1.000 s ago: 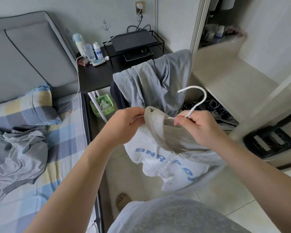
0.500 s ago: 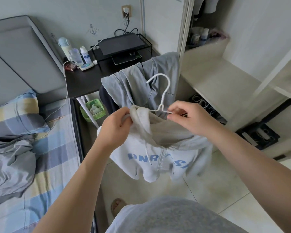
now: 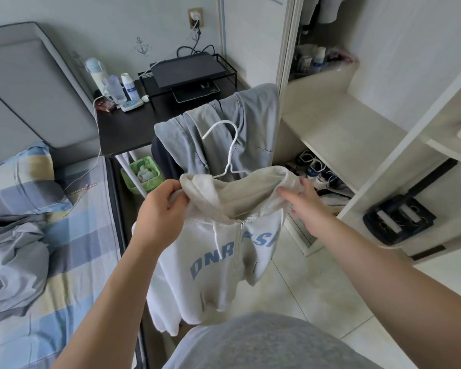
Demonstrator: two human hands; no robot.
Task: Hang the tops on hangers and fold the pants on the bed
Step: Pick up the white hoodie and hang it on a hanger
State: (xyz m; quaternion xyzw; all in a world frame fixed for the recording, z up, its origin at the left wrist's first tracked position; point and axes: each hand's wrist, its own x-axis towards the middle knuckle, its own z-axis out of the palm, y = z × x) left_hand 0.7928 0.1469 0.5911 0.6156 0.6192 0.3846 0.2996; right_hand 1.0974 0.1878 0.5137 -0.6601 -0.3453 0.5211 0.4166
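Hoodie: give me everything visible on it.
The hoodie is off-white, soft fleece-like knit, with a front zip, a white drawcord and blue lettering across the chest. It hangs in the air on a white hanger, hook up above the hood. The left hand grips one shoulder; the right hand, fingers open, touches the other.

Two bare forearms reach from the lower corners toward the centre of the frame. The left hand [image 3: 161,209], just left of centre, curls fingers and thumb round one shoulder of a white hoodie [image 3: 224,262]. The right hand [image 3: 302,202], right of centre and slightly blurred, has straightened fingers touching the other shoulder.
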